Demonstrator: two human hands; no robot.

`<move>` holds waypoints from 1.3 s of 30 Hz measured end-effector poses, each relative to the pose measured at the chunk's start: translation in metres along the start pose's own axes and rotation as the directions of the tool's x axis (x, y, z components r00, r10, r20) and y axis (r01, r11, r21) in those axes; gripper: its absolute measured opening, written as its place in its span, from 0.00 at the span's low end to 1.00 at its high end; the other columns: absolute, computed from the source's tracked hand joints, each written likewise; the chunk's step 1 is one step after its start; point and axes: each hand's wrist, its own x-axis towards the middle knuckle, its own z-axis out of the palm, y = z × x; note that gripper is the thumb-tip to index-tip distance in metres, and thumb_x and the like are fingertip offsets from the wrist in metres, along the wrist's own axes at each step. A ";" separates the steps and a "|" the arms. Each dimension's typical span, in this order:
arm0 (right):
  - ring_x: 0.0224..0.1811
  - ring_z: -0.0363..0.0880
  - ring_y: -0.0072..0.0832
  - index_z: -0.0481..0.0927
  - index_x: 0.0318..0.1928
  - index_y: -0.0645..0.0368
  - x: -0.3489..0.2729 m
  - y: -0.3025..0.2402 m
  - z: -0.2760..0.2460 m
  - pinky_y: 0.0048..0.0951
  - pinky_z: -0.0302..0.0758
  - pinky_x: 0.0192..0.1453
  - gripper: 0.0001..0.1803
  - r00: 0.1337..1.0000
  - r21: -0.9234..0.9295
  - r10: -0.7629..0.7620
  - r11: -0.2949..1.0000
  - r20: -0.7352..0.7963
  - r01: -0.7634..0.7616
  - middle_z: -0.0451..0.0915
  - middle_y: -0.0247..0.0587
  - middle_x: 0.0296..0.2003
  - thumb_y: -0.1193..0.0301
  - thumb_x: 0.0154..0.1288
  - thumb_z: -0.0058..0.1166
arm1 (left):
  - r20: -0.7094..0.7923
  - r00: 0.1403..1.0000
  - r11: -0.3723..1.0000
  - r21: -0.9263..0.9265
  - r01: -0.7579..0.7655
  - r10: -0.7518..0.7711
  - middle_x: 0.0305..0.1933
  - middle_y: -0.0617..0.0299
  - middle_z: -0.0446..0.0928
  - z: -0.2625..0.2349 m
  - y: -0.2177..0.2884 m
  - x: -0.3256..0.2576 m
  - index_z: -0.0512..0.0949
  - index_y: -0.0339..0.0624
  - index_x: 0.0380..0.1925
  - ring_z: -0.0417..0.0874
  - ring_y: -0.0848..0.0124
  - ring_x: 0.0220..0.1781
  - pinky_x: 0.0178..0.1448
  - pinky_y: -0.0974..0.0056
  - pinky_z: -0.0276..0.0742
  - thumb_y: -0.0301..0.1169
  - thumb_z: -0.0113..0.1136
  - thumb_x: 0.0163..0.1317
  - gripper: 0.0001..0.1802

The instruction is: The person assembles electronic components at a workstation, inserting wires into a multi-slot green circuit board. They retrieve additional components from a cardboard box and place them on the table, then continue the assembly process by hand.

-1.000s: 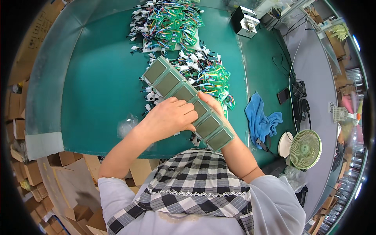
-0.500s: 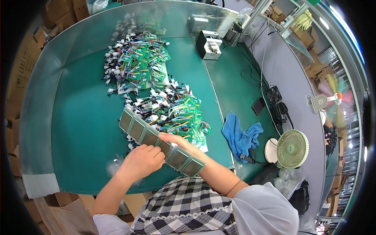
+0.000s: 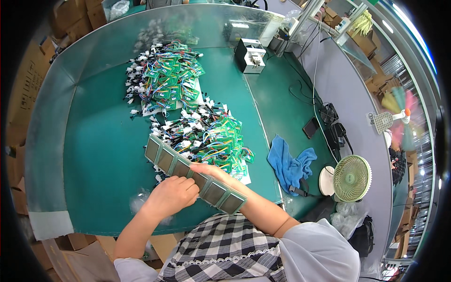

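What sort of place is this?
Likely an electronics assembly workshop: wired green circuit boards piled on a green worktop, a held strip of square dark panels, and cardboard boxes nearby.

Right of the green table [image 3: 103, 155] stands a lilac partition [image 3: 346, 96].

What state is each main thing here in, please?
Panel strip: slanted, held.
Left hand: curled at strip, grip unclear.
Right hand: gripping strip.
Wired green boards: piled in two heaps.
Blue cloth: crumpled.
Phone: lying flat, screen dark.
Pale green fan: upright, spinning unclear.
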 end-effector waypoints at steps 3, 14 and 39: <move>0.43 0.83 0.31 0.71 0.64 0.58 -0.004 0.001 0.002 0.35 0.83 0.46 0.24 0.999 -0.010 0.008 1.000 -0.054 -0.009 0.80 0.45 0.48 0.61 0.72 0.48 | -0.003 1.000 1.000 -0.018 0.003 -0.003 0.26 0.65 0.71 -0.001 0.001 -0.001 0.71 0.47 0.24 0.78 0.67 0.30 0.37 0.62 0.74 0.33 0.66 0.54 0.11; 0.41 0.83 0.27 0.73 0.61 0.58 0.003 0.006 -0.012 0.32 0.81 0.44 0.22 0.998 -0.035 0.006 0.999 -0.056 -0.008 0.81 0.42 0.45 0.61 0.72 0.50 | 0.027 1.000 0.999 -0.038 0.008 -0.007 0.26 0.64 0.72 0.001 -0.002 -0.001 0.71 0.47 0.24 0.79 0.66 0.30 0.36 0.62 0.74 0.33 0.66 0.54 0.11; 0.33 0.85 0.28 0.74 0.54 0.58 0.007 0.016 -0.030 0.28 0.84 0.34 0.17 0.997 -0.035 0.002 0.999 -0.073 -0.004 0.81 0.43 0.38 0.62 0.72 0.50 | 0.022 0.999 0.990 -0.135 0.036 -0.034 0.26 0.66 0.72 0.002 -0.001 -0.003 0.72 0.49 0.27 0.79 0.67 0.31 0.36 0.61 0.73 0.42 0.67 0.55 0.15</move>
